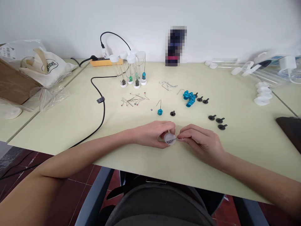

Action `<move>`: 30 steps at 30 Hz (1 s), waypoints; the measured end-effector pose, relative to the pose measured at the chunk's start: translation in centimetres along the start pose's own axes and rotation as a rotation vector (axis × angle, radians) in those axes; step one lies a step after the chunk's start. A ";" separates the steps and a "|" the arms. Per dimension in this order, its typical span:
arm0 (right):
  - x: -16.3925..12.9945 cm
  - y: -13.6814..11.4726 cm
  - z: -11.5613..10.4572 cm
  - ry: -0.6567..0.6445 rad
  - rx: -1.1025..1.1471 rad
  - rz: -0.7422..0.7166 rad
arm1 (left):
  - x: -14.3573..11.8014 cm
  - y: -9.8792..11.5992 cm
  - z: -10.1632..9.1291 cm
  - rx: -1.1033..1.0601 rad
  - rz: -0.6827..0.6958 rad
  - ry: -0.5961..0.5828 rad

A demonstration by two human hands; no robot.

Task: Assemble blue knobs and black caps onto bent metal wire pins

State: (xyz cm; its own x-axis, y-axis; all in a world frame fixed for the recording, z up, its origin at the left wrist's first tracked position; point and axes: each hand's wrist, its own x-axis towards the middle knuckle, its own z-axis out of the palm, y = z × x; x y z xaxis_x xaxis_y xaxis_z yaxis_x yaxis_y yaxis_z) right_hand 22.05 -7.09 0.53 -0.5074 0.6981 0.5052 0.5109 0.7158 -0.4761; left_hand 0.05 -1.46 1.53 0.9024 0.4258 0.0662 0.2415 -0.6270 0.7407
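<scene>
On the pale green tabletop [70, 119], the left hand [152, 133] curls its fingers around a small round clear plastic cap [169, 138], holding it just above the near edge of the tabletop. The right hand [202, 141] meets it from the other side, its thumb and forefinger pinched narrow on a thin bent metal pin [176, 139] whose tip reaches into the cap.

All else is placed from that cap. Just behind it stand a single small blue metal nut with a pin upright in it [160, 111] and one black plastic knob [172, 113]. Farther behind and to the right lies a cluster of blue metal nuts [189, 97] with two more black knobs beside them; three further black plastic knobs [218, 121] lie to the right, near the right hand. Behind and to the left lies a loose pile of thin metal pins with coloured heads [134, 100], and beyond that a group of clear upright plastic tubes with white caps [131, 69]. A black cable [102, 106] runs well to the left, coming from a yellow power strip [103, 61] at the far edge. Loose white caps [262, 94] lie far to the right.
</scene>
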 end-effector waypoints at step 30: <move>-0.2 0.5 -0.6 -0.098 -0.294 -0.172 | 0.0 0.0 0.2 0.004 -0.022 0.049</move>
State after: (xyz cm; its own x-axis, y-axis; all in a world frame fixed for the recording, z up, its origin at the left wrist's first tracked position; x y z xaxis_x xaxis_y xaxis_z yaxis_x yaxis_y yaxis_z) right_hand 22.83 -6.89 0.57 -0.6600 0.5762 0.4821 0.5829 0.7976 -0.1553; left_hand 0.11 -1.57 1.36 0.8784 0.4707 0.0822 0.2628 -0.6196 0.7397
